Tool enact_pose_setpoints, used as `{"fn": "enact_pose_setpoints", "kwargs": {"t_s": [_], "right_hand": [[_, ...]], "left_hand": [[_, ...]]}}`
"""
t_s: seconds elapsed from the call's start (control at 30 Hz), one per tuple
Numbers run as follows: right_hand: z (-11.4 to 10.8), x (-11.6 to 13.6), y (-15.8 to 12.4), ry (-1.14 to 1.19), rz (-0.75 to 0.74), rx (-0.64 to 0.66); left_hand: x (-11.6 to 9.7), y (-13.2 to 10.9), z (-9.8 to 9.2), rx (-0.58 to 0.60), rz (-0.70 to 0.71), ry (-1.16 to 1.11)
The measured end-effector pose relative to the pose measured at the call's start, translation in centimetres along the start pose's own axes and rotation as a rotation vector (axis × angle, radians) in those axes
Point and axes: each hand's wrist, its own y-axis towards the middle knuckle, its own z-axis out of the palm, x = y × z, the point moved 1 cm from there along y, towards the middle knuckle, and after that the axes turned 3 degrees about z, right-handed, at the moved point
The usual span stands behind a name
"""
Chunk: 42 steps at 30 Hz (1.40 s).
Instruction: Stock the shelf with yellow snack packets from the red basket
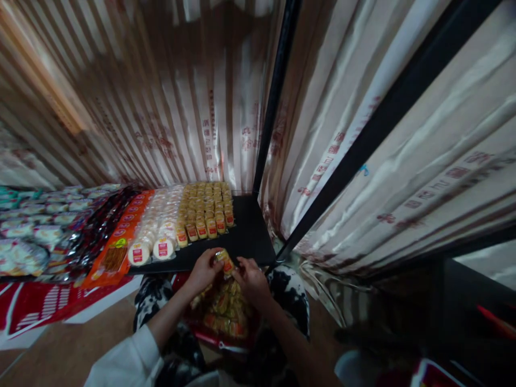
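Note:
My left hand (205,271) and my right hand (250,278) meet over my lap, both pinching a small wrapped yellow snack packet (224,261) with a red label. Below them an open red bag (223,314) full of similar yellow packets rests on my lap, against black-and-white patterned trousers. Just ahead lies a black shelf board (250,234) carrying rows of the same yellow packets (205,207), with round white packets (159,228) with red labels to their left.
Further left on the shelf lie orange packets (121,244), dark wrapped goods (97,228) and white-green packets (32,226). Striped plastic curtains hang behind and to the right. A black post (274,102) stands at the shelf corner. The floor is wooden.

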Motion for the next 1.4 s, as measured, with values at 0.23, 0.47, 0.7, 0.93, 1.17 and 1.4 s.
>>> {"fn": "enact_pose_setpoints", "kwargs": {"t_s": [0.23,0.47,0.7,0.93,1.17,1.4], "right_hand": [[-0.9,0.5,1.9,0.009,-0.098,-0.074],[-0.7,-1.2,5.0,0.102,0.002,-0.177],[0.5,-1.9,10.0,0.194,0.097,-0.226],[1.3,-1.4,13.4,0.085,0.085,-0.231],[2.1,-1.5,14.3,0.068,0.052,-0.218],[2.7,-2.1,14.3,0.146,0.031,-0.256]], "left_hand": [[-2.4,2.8,1.4,0.101,0.075,0.074],[-1.9,5.3,3.3,-0.023,0.064,0.053],[-0.7,5.8,5.4,-0.187,0.107,-0.037],[0.7,6.9,5.8,-0.174,0.037,-0.010],[1.6,7.5,5.8,-0.159,0.012,-0.027],[2.6,7.8,6.3,-0.162,0.065,-0.045]]}}
